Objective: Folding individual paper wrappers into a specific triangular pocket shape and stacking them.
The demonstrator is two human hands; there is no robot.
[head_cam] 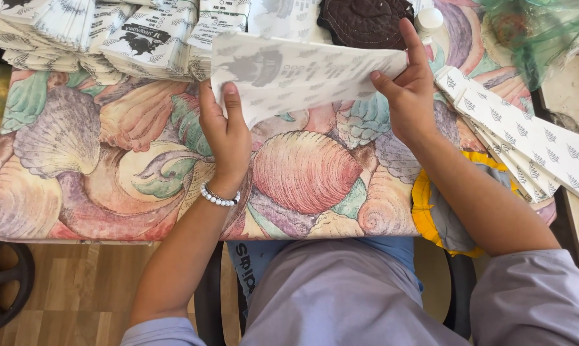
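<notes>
A white paper sheet (302,74) with faint grey printing is held flat a little above a table covered by a seashell-patterned cloth (110,160). My left hand (224,131) pinches the sheet's lower left corner, thumb on top. My right hand (408,90) grips its right edge, with the index finger stretched up along the edge. A white bead bracelet (219,197) circles my left wrist.
Stacks of folded printed paper bags (103,35) fill the table's back left. A fan of white sheets with leaf marks (526,138) lies at the right. A brown quilted pad (365,20) and a green plastic bag (539,29) sit at the back. Wooden floor (78,288) shows below.
</notes>
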